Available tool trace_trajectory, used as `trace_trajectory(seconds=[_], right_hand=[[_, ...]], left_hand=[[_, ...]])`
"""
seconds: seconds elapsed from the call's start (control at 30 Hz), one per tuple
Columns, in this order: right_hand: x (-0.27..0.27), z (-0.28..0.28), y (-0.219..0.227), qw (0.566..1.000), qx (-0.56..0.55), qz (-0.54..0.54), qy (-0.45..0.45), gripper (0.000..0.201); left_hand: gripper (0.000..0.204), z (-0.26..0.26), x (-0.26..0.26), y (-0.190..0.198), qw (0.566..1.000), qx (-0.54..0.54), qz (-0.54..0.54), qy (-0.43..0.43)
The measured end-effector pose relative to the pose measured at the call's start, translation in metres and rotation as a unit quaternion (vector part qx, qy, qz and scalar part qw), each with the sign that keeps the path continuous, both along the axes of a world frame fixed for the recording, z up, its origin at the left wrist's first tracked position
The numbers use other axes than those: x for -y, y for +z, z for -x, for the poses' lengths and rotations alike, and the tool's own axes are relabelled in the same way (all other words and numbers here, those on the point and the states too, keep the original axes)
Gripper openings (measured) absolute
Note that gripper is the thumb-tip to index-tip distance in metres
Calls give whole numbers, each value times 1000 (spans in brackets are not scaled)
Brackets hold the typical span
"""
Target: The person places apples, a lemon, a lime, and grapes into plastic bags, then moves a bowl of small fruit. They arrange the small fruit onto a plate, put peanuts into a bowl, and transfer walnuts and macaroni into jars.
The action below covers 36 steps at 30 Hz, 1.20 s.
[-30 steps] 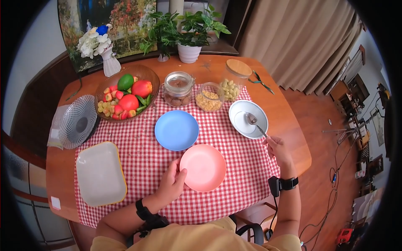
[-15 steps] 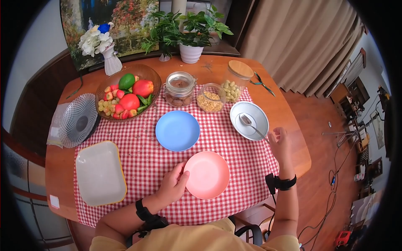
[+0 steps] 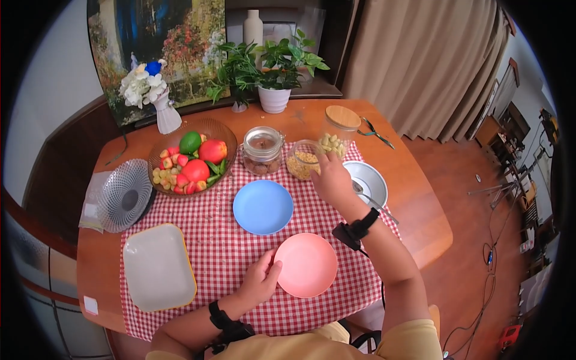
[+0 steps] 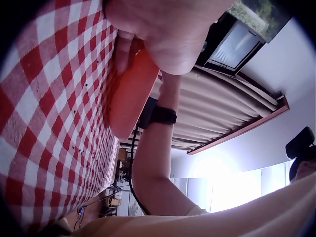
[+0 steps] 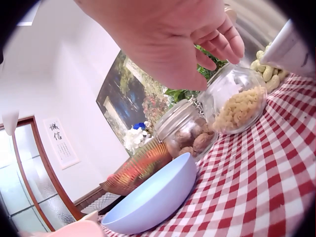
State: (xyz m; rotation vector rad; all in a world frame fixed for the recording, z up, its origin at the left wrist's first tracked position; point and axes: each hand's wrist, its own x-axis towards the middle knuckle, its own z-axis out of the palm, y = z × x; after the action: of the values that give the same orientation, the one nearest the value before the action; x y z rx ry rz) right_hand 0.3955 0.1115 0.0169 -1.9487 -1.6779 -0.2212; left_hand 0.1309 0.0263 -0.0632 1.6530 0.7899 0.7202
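My left hand (image 3: pixel 260 281) pinches the left edge of a pink plate (image 3: pixel 309 266), thumb over the rim and fingers low along its side in the left wrist view. My right hand (image 3: pixel 332 180) is over the open glass jar of pasta (image 5: pixel 242 108), fingers loosely bent and holding nothing. In the right wrist view the fingertips overlap the jar's mouth. Beyond the right hand, a spoon (image 3: pixel 384 211) leans in a white metal bowl (image 3: pixel 376 180), its handle sticking out over the rim. A blue plate (image 3: pixel 263 207) lies behind the pink one.
A lidded jar of walnuts (image 3: pixel 262 153) and a wooden-lidded jar of peanuts (image 3: pixel 339 129) stand at the back. To the left are a fruit bowl (image 3: pixel 207 129), a ribbed basket (image 3: pixel 126 174) and a rectangular white dish (image 3: pixel 157 267). Pliers (image 3: pixel 377 133) lie back right.
My right hand has let go of the spoon, leaving it in the metal bowl, and moved left and forward to the pasta jar. My left hand has slid the pink plate slightly right.
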Motion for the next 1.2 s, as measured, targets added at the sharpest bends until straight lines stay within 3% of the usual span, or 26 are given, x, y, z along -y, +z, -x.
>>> trace_trajectory(seconds=[0.13,0.2,0.47,0.67,0.73,0.77,0.93,1.2], right_hand=[[-28,0,-11,998,-5,58,8,32],[-37,2,-10,987,-28,158,-10,29],[-25,-1,-2,988,-104,108,-22,25],[14,-3,21,961,-276,-11,-25,30],[27,-11,25,857,-513,-38,29,32],[35,-12,32,835,-550,-11,1,32],[65,-29,31,803,-595,18,11,33],[91,-48,21,716,-698,18,19,32]], left_hand=[[38,1,0,13,1000,-8,2,-10],[37,1,0,12,1000,-1,-12,-11],[31,0,0,9,1000,7,9,-15],[30,-2,0,7,999,31,6,-7],[30,-2,1,10,1000,24,-4,-4],[30,-1,1,10,1000,22,-8,-4],[30,-2,1,10,1000,19,-3,-2],[31,-1,0,10,1000,12,2,-6]])
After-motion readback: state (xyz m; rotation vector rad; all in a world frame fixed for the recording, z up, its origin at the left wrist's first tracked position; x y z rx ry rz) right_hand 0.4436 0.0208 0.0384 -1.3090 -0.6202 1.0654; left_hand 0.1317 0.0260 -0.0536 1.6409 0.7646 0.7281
